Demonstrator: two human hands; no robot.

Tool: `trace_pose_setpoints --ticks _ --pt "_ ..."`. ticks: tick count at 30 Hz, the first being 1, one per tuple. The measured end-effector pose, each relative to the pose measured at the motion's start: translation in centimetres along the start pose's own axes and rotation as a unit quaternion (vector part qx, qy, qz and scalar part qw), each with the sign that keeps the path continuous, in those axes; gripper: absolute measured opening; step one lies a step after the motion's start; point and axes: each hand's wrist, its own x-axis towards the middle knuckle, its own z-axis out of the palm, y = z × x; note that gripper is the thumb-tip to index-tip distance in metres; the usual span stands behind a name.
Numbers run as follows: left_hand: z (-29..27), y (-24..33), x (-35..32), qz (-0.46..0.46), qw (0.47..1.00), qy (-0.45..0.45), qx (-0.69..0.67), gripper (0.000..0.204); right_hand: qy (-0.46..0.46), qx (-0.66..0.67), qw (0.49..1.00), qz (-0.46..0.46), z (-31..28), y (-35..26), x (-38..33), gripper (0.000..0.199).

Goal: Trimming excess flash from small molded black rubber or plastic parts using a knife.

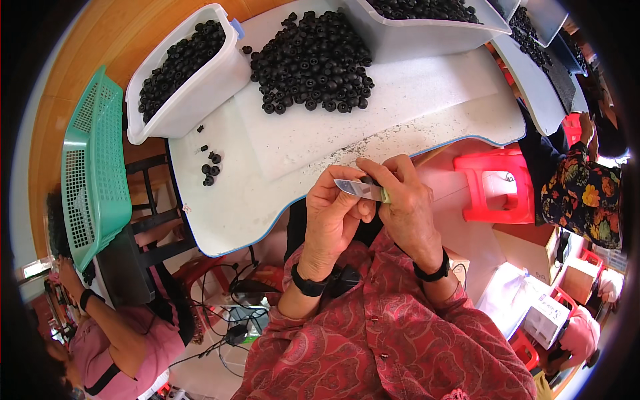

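Over the tabletop (400, 100), both hands (373, 200) grip a small knife (357, 189), perhaps on a hidden black piece; a slip could cut fingers.

bright, even daylight | soft shadows | sharp centre | fisheye bending, dark vignette at rim

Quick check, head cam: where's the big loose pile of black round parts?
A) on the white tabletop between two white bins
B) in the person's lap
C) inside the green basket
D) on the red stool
A: the loose pile of black round parts lies directly on the white table, between the left white bin and the right white bin.
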Motion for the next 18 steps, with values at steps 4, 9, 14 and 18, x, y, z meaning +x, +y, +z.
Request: trace_pose_setpoints --ticks 4,9,14,18 --pt "0.0 -0.1 0.0 0.0 1.0 -0.004 -0.01 0.017 0.005 -0.002 1.0 -0.004 0.0 0.1 -0.1 0.044" --pt "0.1 0.0 0.1 -0.002 1.0 -0.006 -0.02 0.017 0.01 -0.009 1.0 -0.005 0.2 0.2 0.0 0.046" --pt "0.5 0.2 -0.2 0.006 1.0 -0.015 0.008 0.015 0.003 -0.051 0.998 0.026 0.1 0.1 0.4 0.045" --pt "1.4 0.4 -0.3 -0.012 0.999 -0.043 0.012 0.011 0.059 0.085 0.992 0.076 0.5 1.7 0.7 0.037"
